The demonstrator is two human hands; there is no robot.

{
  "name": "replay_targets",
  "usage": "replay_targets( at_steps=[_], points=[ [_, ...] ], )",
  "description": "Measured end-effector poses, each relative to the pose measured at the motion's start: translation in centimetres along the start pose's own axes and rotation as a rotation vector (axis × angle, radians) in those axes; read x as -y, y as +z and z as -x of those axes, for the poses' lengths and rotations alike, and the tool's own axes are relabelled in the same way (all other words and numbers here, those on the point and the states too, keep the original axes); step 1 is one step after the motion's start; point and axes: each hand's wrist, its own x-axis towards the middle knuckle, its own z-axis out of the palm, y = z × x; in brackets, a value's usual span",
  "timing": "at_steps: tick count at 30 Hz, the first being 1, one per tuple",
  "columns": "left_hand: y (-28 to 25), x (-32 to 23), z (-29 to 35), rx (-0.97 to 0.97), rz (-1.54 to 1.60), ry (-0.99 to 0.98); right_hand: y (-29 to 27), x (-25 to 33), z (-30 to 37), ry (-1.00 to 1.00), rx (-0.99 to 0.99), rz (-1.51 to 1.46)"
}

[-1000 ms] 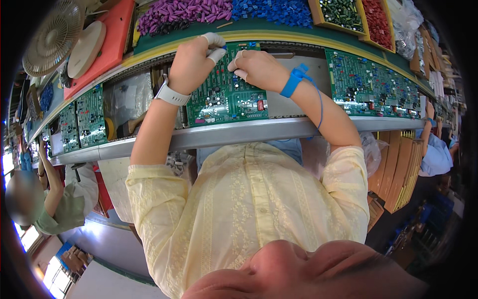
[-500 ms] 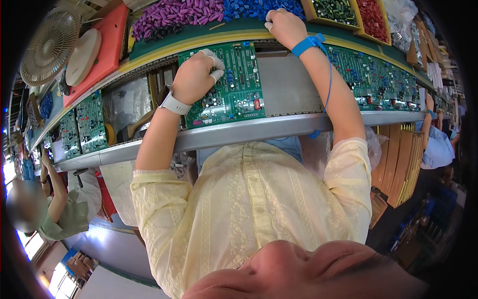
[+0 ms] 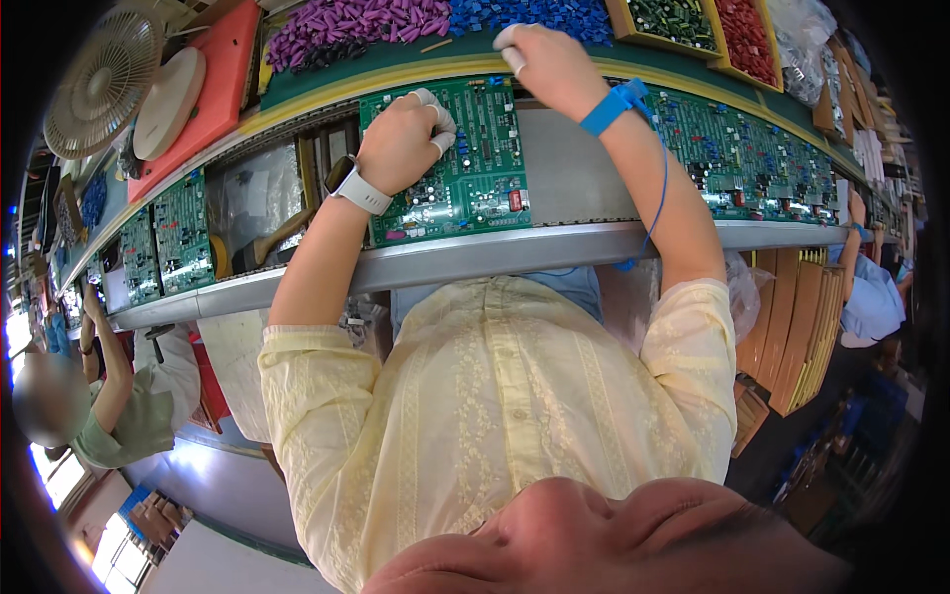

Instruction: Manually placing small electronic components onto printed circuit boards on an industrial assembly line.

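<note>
Green circuit board, populated with small parts, a red block near its lower right corner; lying flat in the line behind the metal rail, in front of the wearer

Left hand, over the board's upper left part; fingers bent, tips in white finger cots; cannot tell whether they pinch anything

Right hand, above the green mat, beyond the board's upper right corner; thumb and finger, also in white cots, close together; cannot tell whether a part sits between them

Wristwatch, white strap, on the left wrist; blue wrist strap with a thin cord, on the right

Grey panel, just right of the board; further populated boards beyond it

Pile of blue components, near the right hand; pile of purple components, to its left

Yellow-edged trays of green components and red components, at upper right

Wooden-handled brush and clear plastic, left of the board

Fan, at far upper left

Co-worker in a green top, at left; another in light blue, at right
</note>
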Motion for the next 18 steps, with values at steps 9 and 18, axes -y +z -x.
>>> replay_targets(
  at_steps=[9, 18],
  points=[
    [0.3, 0.0, 0.2, -0.010, 0.011, 0.046, 1.6, 3.1, 0.8, -0.218, 0.240, -0.206],
    [-2.2, 3.0, 0.1, -0.267, 0.311, -0.236, 2.6, 4.5, 0.6, -0.200, 0.450, -0.266]
  ],
)
